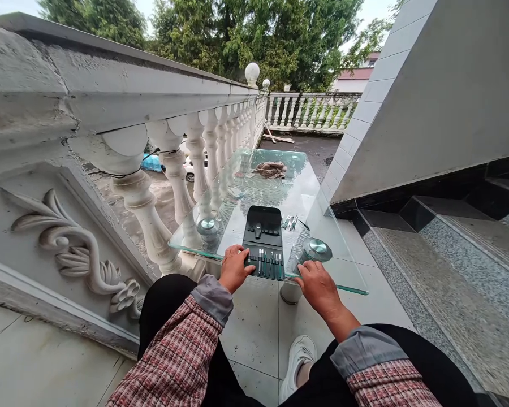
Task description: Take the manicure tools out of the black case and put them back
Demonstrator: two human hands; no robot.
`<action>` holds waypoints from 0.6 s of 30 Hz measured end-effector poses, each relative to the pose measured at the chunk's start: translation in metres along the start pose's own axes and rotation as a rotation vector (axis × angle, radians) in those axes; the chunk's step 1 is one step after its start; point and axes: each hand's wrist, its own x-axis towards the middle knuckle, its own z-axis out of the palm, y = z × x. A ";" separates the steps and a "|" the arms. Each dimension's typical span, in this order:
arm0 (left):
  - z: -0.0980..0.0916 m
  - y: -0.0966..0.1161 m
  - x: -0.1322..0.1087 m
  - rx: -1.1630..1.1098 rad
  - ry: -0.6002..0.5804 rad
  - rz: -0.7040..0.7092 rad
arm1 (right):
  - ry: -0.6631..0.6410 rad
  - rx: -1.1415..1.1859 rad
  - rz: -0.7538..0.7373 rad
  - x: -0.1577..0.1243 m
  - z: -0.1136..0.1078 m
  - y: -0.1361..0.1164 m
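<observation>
An open black tool case (263, 242) lies flat on a glass table (343, 265), with several small tools held in its near half. My left hand (234, 267) rests on the case's near left corner, its fingers curled against the edge. At the table's near edge, just right of the case, my right hand (318, 287) lies knuckles up with the fingers bent. Whether either hand grips anything is unclear. A few small metal pieces (290, 222) lie loose on the glass to the right of the case.
A brown crumpled cloth (270, 168) lies at the table's far end. A white stone balustrade (173, 169) runs along the left. Granite steps and a grey wall (441, 102) rise on the right. My knees and a white shoe (297, 362) are below the table edge.
</observation>
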 end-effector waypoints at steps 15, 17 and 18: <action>0.000 0.000 -0.001 0.008 0.002 0.009 | -0.046 0.045 0.064 -0.008 -0.003 -0.004; 0.000 0.000 -0.001 0.008 0.001 0.010 | 0.012 0.170 0.097 -0.007 -0.003 0.000; 0.000 0.000 -0.001 0.008 0.001 0.011 | 0.058 0.258 0.124 -0.005 -0.005 0.004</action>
